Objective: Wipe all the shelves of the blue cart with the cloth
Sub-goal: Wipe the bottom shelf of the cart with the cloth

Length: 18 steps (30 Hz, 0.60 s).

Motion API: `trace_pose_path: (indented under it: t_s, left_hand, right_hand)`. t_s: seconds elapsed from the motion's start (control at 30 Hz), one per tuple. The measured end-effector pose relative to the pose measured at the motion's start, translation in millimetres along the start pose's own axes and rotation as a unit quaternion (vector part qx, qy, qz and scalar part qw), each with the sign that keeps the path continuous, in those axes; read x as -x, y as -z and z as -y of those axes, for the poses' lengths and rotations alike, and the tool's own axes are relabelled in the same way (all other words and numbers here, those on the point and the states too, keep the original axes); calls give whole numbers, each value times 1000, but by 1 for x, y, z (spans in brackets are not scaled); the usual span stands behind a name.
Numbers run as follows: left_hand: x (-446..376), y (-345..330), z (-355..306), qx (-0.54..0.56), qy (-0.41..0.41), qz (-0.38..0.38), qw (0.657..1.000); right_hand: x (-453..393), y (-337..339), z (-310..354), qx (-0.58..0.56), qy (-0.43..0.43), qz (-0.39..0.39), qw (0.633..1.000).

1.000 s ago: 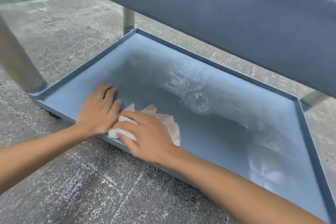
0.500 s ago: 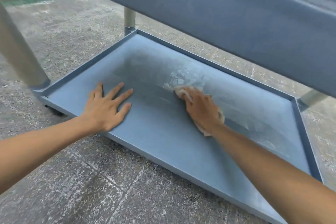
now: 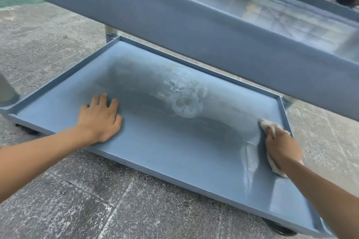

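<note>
Blue plastic formed the cart's bottom shelf (image 3: 174,153), its near right corner cut off by the frame edge. At the far left a grey post (image 3: 5,89) showed only in part. The left hand (image 3: 101,118) lay flat on the shelf's left half, fingers straight and slightly spread, holding nothing. A pale ring-shaped smear (image 3: 186,105) marked the middle. Against the right rim the right hand (image 3: 281,145) pressed a whitish cloth (image 3: 271,125), its fingers curled into the fabric, which it mostly hid. Overhead, the upper shelf (image 3: 194,19) blocked the lower shelf's far right corner.
</note>
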State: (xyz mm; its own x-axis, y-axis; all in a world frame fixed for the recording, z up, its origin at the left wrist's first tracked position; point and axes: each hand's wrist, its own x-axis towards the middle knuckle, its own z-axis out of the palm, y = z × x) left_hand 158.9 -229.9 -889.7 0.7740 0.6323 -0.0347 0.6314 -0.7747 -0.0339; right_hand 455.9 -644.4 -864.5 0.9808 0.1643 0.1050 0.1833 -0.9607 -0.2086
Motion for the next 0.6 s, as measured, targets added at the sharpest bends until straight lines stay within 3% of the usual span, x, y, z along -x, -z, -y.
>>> trace_pose_path:
  t_s: [0.1,0.2,0.3,0.43,0.6]
  left_hand:
    - [8,-4,-6,-5,4,11,1000]
    - [8,-6,-8,-20,4,30,999]
    - [6,-6,-7,-34,-2,29,999]
    - [6,-9,-4,-40,-10,24,999]
    - [3,-10,-4,-45,-15,29,998]
  right_hand:
    - [0,0,10,-34,0,4,999]
    - [2,-2,29,-16,-79,-2,997]
    - [4,1,49,6,-98,-6,995]
    - [-4,-12,96,43,-59,26,997]
    - [48,-41,241,-3,51,16,999]
